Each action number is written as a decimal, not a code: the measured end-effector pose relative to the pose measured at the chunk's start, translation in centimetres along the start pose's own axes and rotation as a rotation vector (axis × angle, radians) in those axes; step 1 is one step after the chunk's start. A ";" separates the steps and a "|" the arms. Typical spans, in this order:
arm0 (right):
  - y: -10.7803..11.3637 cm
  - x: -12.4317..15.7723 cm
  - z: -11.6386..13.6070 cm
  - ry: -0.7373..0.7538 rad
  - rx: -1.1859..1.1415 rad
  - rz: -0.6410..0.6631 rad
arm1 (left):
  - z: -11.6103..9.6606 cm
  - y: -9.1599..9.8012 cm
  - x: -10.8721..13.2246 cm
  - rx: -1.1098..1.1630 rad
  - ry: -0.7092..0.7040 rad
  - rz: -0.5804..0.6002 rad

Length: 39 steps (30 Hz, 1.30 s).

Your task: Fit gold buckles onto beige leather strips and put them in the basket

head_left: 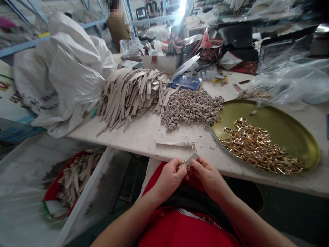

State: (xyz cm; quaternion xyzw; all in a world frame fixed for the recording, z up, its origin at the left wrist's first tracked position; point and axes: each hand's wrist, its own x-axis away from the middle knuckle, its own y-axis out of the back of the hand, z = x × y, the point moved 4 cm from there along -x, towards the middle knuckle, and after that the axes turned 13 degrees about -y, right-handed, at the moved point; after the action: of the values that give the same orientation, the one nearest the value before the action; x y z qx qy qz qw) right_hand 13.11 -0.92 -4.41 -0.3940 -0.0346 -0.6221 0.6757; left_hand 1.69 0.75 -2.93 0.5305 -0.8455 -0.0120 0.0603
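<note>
My left hand (pixel 170 177) and my right hand (pixel 207 174) meet just below the table's front edge, both pinched on one short beige strap (pixel 192 158) with a small gold clasp at its left end. A finished strap with a gold clasp (pixel 177 144) lies flat on the table just above my hands. A heap of long beige straps (pixel 131 92) sits at centre left. Beside it lies a pile of small beige loops (pixel 191 107). A round brass tray (pixel 290 128) at right holds several gold clasps (pixel 257 145).
A large white sack (pixel 64 72) slumps at the table's left end. A red basket (pixel 51 192) of beige straps stands low at left. Clear plastic bags (pixel 290 79), a white box (pixel 160 62) and clutter fill the back. A person (pixel 117 27) stands far behind.
</note>
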 end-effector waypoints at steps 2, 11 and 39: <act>0.5 -0.1 0.1 0.064 0.115 -0.076 | 0.1 0.0 0.0 -0.033 -0.013 -0.033; 2.3 -0.7 0.7 0.237 0.628 -0.252 | 0.2 -0.2 -0.4 -0.216 0.000 0.005; 5.9 -7.2 12.6 0.385 1.082 -0.367 | -1.3 2.0 -4.9 -0.142 -0.046 -0.064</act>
State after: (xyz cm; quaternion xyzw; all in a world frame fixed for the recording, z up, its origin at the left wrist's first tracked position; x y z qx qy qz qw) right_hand 22.20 11.69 -2.54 0.1378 -0.2905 -0.6830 0.6558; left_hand 2.18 6.05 -1.94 0.5512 -0.8263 -0.0859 0.0779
